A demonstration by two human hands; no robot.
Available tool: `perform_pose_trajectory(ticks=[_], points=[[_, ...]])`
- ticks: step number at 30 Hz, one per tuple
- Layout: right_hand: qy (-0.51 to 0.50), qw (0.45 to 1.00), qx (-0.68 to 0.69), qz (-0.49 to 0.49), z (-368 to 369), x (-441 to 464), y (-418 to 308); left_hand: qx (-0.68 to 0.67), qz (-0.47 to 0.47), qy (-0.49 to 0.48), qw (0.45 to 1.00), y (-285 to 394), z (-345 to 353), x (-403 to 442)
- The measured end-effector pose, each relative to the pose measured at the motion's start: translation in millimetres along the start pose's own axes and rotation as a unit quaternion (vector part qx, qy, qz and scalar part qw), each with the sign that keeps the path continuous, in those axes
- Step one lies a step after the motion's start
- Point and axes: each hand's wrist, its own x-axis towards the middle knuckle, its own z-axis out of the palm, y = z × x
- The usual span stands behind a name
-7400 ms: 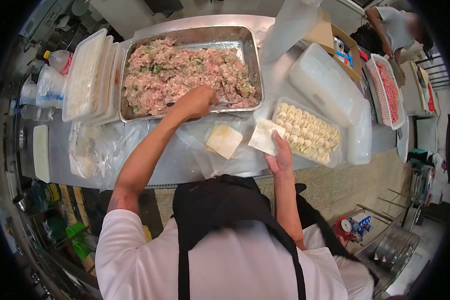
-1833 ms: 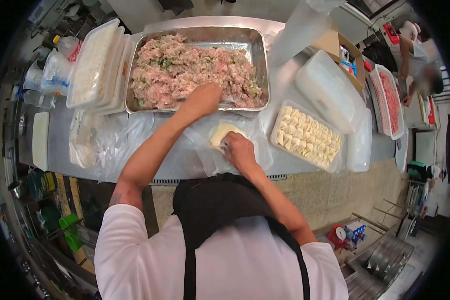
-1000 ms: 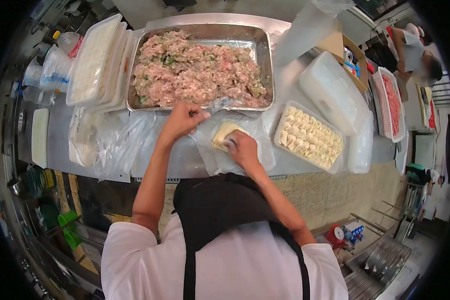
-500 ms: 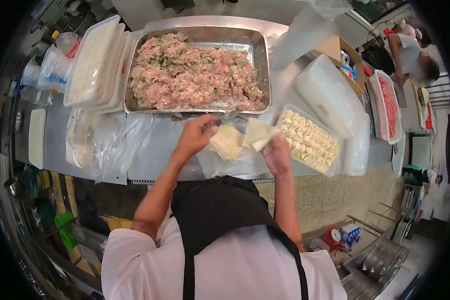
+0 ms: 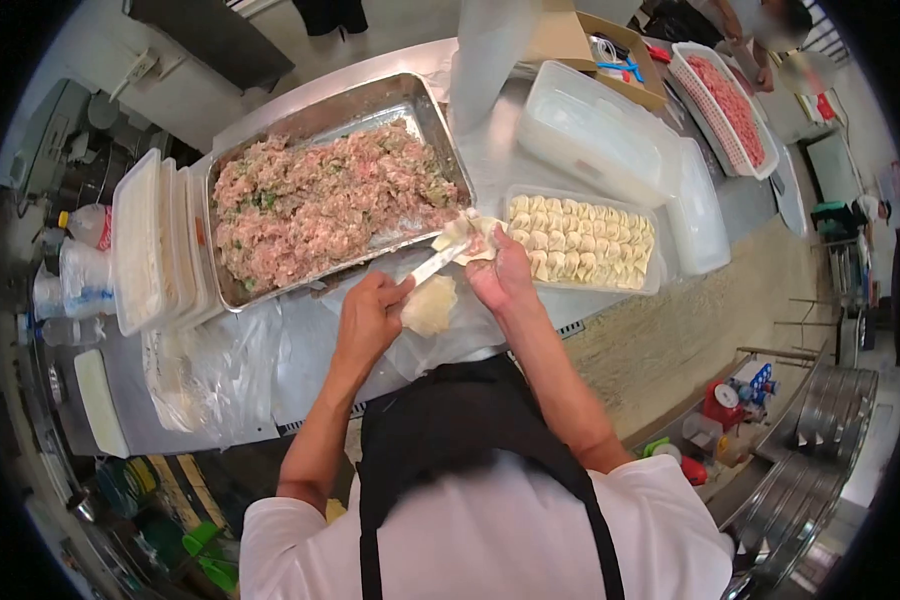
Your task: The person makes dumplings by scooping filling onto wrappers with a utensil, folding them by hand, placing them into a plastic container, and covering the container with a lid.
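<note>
Well, the left hand (image 5: 370, 315) is closed round a spatula (image 5: 436, 263), its tip at the meat (image 5: 478, 243) on a wrapper (image 5: 454, 233). The right hand (image 5: 505, 277) grips that wrapper just beside the pan's (image 5: 435, 130) near right corner. More wrappers (image 5: 430, 305) lie before the pan, dumplings (image 5: 580, 240) to its right.

A yellow-capped bottle (image 5: 90, 226) showed at the left, farther back than a long pale slab (image 5: 100, 402), while an open cardboard box (image 5: 553, 40) held something blue (image 5: 625, 72) and a red dial scale (image 5: 716, 409) sat near stacked metal ware (image 5: 835, 418) at lower right.
</note>
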Motion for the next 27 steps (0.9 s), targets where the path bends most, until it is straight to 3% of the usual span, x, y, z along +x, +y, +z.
perform_pose_trajectory(ticks=[2, 4, 6, 10, 12, 15, 17, 18, 20, 23, 27], points=[[0.022, 0.999, 0.005, -0.034, -10, 6, 2, 0.072, -0.017, 0.013, 0.997, 15, -19, -3], [0.006, 0.998, 0.001, -0.063, -12, 4, 3, 0.041, -0.025, 0.032, 0.998, 33, -20, 0], [-0.009, 0.998, -0.010, -0.056, -3, -2, 4, 0.000, 0.049, 0.057, 0.997, 29, -5, 6], [-0.014, 0.997, -0.002, -0.081, -18, 16, -2, 0.081, 0.005, -0.050, 0.995, 22, -20, 6], [-0.005, 0.992, -0.031, -0.121, -29, 13, -18, 0.032, -0.003, -0.033, 0.999, 25, -45, 11], [-0.008, 0.986, -0.075, -0.146, -37, 12, -30, 0.112, -0.010, 0.029, 0.993, 16, -65, 36], [-0.013, 0.987, -0.077, -0.143, -34, 11, -30, 0.204, -0.025, -0.053, 0.977, 1, -63, 59], [-0.018, 0.987, -0.083, -0.139, -34, 11, -29, 0.204, -0.029, -0.046, 0.977, -7, -57, 67], [-0.018, 0.987, -0.082, -0.137, -36, 11, -29, 0.230, 0.030, -0.071, 0.970, -24, -35, 83], [0.009, 0.988, -0.070, -0.136, -28, 2, -29, 0.204, 0.048, -0.100, 0.973, -38, -8, 95], [-0.010, 0.987, -0.071, -0.147, -44, 9, -33, 0.180, 0.027, -0.131, 0.974, -24, -34, 97]])
